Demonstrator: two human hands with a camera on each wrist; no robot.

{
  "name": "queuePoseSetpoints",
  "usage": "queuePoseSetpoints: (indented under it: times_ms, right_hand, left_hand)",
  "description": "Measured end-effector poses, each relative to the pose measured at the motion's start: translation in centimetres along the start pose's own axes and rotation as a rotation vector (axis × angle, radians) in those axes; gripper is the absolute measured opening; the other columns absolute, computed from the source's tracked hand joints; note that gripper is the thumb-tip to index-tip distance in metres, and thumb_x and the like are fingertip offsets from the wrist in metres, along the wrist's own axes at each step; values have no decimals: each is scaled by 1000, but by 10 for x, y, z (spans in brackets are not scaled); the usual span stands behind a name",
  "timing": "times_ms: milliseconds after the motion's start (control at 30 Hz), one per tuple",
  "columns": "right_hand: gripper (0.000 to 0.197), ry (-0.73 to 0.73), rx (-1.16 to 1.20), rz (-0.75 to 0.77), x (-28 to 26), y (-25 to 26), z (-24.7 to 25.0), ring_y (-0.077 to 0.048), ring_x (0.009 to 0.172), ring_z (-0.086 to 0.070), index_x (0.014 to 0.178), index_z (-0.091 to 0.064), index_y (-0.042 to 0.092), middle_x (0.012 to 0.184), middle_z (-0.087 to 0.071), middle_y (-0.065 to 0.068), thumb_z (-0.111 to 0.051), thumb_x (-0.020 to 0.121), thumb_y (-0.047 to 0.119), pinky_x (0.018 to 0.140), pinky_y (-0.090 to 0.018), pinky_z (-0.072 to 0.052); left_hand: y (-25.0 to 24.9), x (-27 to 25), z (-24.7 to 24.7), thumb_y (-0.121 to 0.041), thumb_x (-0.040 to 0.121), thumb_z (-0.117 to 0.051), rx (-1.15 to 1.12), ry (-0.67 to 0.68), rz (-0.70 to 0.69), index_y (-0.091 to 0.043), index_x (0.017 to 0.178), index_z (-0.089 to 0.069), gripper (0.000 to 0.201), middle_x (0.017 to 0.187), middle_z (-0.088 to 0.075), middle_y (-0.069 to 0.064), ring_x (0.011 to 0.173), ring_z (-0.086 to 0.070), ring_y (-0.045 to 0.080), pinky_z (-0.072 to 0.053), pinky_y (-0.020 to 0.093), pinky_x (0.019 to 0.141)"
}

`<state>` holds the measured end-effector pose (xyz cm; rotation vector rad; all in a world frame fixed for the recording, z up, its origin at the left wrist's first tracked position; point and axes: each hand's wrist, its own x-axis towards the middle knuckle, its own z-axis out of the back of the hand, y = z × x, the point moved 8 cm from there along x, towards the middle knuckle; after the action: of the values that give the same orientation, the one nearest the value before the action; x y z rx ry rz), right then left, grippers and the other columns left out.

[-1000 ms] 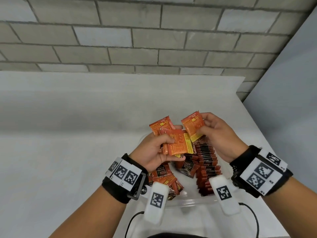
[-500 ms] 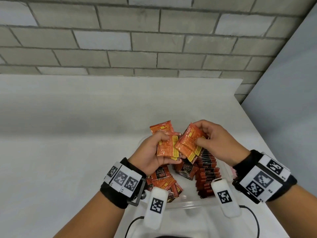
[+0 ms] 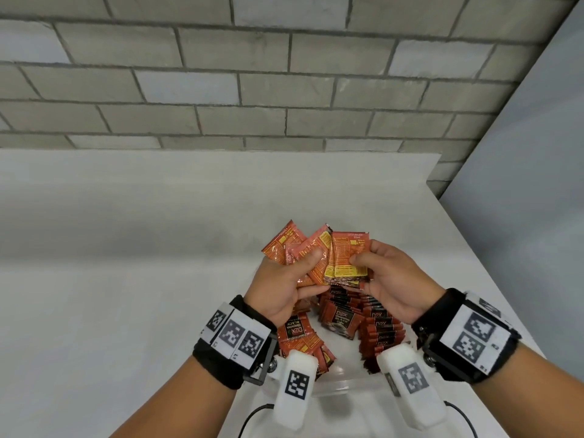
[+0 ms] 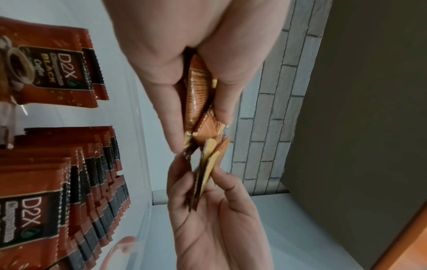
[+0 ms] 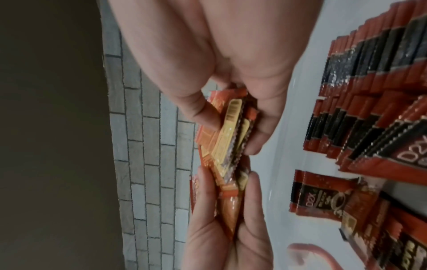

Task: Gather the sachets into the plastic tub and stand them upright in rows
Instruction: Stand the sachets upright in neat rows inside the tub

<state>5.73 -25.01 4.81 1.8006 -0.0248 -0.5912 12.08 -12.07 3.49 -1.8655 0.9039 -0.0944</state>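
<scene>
Both hands hold a fan of orange sachets above the clear plastic tub. My left hand grips several sachets between thumb and fingers. My right hand pinches the rightmost sachets of the bunch, seen edge-on as sachets in the right wrist view. In the tub, a row of upright sachets stands on the right, with the same upright row near the tub wall. Loose sachets lie on the left and one leaning sachet rests in the middle.
The tub sits on a white table close to its front edge. A grey brick wall rises behind and a grey panel stands on the right, just past the table's right edge.
My right hand brought its single sachet left against the bunch in my left hand. Both hands now hold the sachets together as one fan.
</scene>
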Motion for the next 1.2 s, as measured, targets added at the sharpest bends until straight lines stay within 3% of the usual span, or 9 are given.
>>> queuePoseSetpoints:
  times_ms: [67, 300, 467, 533, 667, 800, 1033, 1133, 1200]
  right_hand:
    - [19, -44, -23, 14, 1, 2, 2, -19, 89, -66, 109, -58, 8, 101, -70, -9, -52, 92, 2, 78, -33, -54]
    - [18, -108, -29, 61, 4, 15, 7, -21, 87, -66, 106, -57, 13, 100, -66, -8, -50, 94, 2, 68, -37, -56]
    - [32, -73, -23, 127, 4, 25, 7, -15, 80, -67, 115, -54, 13, 100, -67, -8, -50, 90, -8, 64, -31, -56]
    - [36, -73, -59, 160, 3, 28, 9, -15, 81, -66, 113, -57, 11, 97, -67, -7, -51, 87, -13, 71, -30, -54]
    - [26, 25, -259, 152, -3, 24, -1, -18, 86, -61, 101, -60, 8, 92, -66, -7, -51, 86, -12, 84, -34, -49]
    - [22, 121, -344, 102, -6, 18, -11, -14, 80, -63, 98, -58, 11, 88, -68, -6, -52, 89, -8, 79, -27, -49]
    - [26, 65, -63, 107, 0, 33, -8, -17, 80, -61, 110, -56, 8, 88, -66, -6, -45, 92, -6, 71, -31, -50]
    - [27, 152, -68, 48, -3, 27, -21, -22, 88, -63, 115, -57, 9, 94, -67, -10, -45, 93, -1, 80, -38, -54]
    - [29, 190, -66, 45, -6, 25, -27, -22, 90, -65, 119, -56, 10, 98, -68, -10, -45, 94, 0, 84, -40, -54]
  left_hand:
    - [-2, -1, -3, -9, 85, -65, 13, 14, -3, -17, 105, -63, 21, 96, -75, 0, 88, -72, 15, -60, 35, 71]
    - [-5, -1, -8, -4, 96, -41, -190, 64, 73, 0, 107, -54, 17, 113, -66, 23, 103, -65, 36, -56, 47, 82]
    - [-6, 1, -5, -8, 97, -50, -55, 44, 31, -4, 111, -59, 18, 102, -72, 16, 82, -71, 26, -60, 36, 72]
    - [-7, 0, -1, -11, 93, -56, 25, 34, 15, -5, 113, -61, 21, 97, -73, 14, 72, -72, 22, -60, 30, 63]
    - [-7, -2, 2, -34, 79, -65, 208, 24, -23, -15, 106, -66, 33, 91, -74, 12, 62, -70, 20, -57, 23, 51]
    - [-7, -2, -1, -54, 91, -46, 326, 8, 3, -21, 104, -66, 41, 88, -74, 8, 71, -71, 23, -55, 27, 49]
    - [-16, -2, -22, -73, 80, -19, 597, 172, 13, -26, 96, -66, 68, 64, -52, 1, 52, -49, 10, -50, 26, 50]
    - [-14, -2, -29, -82, 73, -12, 687, 122, -21, -16, 85, -66, 86, 55, -49, -1, 46, -46, 12, -44, 26, 49]
    - [-14, -1, -28, -87, 70, -10, 726, 57, -64, -21, 83, -69, 89, 58, -58, -1, 49, -53, 12, -45, 25, 49]
